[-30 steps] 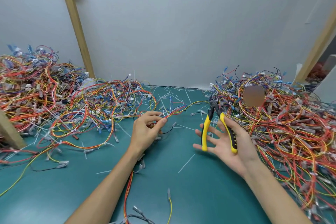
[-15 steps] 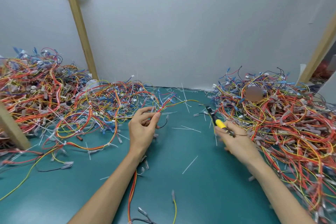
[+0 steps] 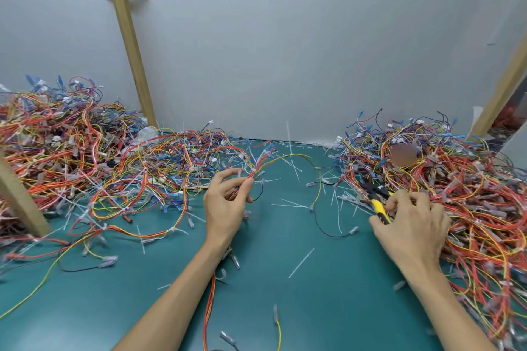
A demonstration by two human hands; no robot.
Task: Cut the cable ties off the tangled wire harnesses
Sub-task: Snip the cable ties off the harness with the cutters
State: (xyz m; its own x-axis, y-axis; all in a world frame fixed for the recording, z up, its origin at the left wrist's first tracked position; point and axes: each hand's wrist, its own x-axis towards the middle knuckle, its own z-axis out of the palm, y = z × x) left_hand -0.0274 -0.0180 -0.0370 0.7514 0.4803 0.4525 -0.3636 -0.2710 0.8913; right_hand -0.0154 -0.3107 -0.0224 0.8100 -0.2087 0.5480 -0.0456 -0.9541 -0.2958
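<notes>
Left hand is pinching a wire harness at 12 o'clock. Right hand is gripping yellow cutters at 2 o'clock, handles mostly hidden, the tip blurring into the right pile. Left pile, 10 o'clock, is running off-frame.

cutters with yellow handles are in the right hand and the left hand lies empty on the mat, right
Not quite. The head view shows the left hand is not empty: it pinches a bundle of red and yellow wires. The cutters are in the right hand, as you said.
</notes>
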